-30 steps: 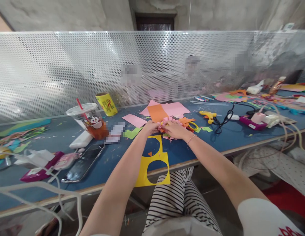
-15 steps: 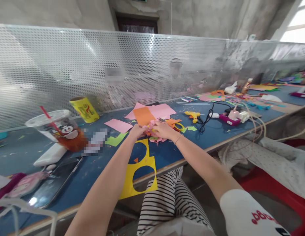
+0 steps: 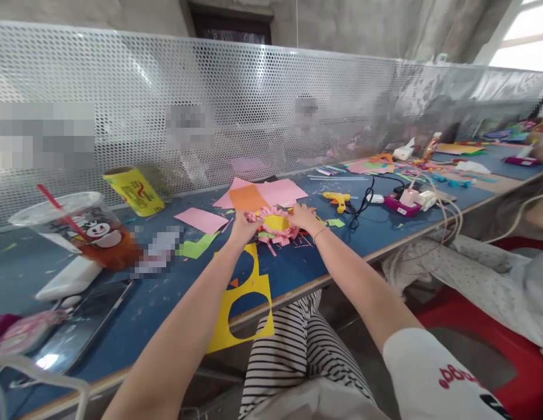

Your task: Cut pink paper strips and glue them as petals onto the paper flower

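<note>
Round paper flower with pink fringed petals and a yellow disc centre (image 3: pixel 276 223) is being flanked by both hands, above the blue tabletop (image 3: pixel 293 272); whether it is being lifted off the surface cannot be told. Flower's left rim is being touched by the left hand (image 3: pixel 245 226), its right rim by the right hand (image 3: pixel 303 218). The two hands are being spaced apart, with the flower being framed between them. Left fingers are being seen at the petals, but whether paper is being pinched cannot be told. Right fingers are being seen bent, partly hidden; grip cannot be told either.

Thin paper scraps (image 3: pixel 302 241) are being scattered just in front of the flower. Yellow paper sheet with two big round cut-outs (image 3: pixel 263 284) is being seen nearer the body than the flower, overhanging the table edge and being partly covered by the left arm (image 3: pixel 175 326). Flat orange paper piece (image 3: pixel 249 198) and flat pink paper sheets (image 3: pixel 284 191) are being overlapped just behind the flower.

Left of the flower, pink paper rectangle (image 3: pixel 201 219) and angular light-green paper piece (image 3: pixel 196 246) are being seen near; clear plastic cup with red straw and brown drink (image 3: pixel 107 236) is being placed well apart. Right of the flower, yellow glue gun (image 3: pixel 336 200) is being laid near; purple power strip (image 3: pixel 400 205) is being seen farther right.
</note>
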Demonstrator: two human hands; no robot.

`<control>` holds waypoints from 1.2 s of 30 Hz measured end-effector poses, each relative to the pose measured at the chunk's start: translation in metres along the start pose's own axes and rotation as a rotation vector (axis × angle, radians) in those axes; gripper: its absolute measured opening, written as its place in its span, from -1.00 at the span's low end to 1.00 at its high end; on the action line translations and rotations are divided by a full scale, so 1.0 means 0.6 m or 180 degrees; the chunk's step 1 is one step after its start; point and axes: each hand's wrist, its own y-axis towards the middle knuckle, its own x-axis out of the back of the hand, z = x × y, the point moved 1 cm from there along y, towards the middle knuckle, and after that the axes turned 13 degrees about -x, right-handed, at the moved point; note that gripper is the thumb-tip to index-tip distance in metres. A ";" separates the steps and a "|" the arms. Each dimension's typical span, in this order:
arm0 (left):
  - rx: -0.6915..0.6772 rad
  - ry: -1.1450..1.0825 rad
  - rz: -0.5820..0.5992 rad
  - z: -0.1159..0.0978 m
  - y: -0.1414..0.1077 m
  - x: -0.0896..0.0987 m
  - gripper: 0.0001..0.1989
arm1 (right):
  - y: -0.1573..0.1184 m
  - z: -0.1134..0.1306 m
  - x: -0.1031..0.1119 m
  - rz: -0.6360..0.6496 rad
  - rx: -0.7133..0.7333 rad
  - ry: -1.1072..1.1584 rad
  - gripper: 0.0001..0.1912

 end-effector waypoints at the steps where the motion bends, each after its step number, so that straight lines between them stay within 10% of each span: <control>1: 0.0011 -0.0166 0.0028 -0.003 -0.003 -0.001 -0.48 | 0.002 0.000 0.000 0.0012 0.0012 0.0022 -0.41; 14: -0.0742 -0.1962 -0.0798 -0.055 0.001 0.041 -0.45 | 0.016 -0.009 0.038 -0.0789 0.0714 0.1975 -0.41; 26: -0.0942 -0.2199 -0.0527 -0.058 0.004 0.061 -0.45 | 0.002 0.002 0.041 0.0315 0.1765 0.3788 -0.51; 30: -0.0944 -0.1944 -0.0463 -0.063 0.000 0.062 -0.43 | 0.007 -0.005 0.041 0.0036 0.1671 0.3732 -0.59; 36: -0.0766 -0.1928 -0.0342 -0.090 0.003 0.082 -0.42 | -0.012 -0.013 0.048 0.1108 0.1242 0.3370 -0.54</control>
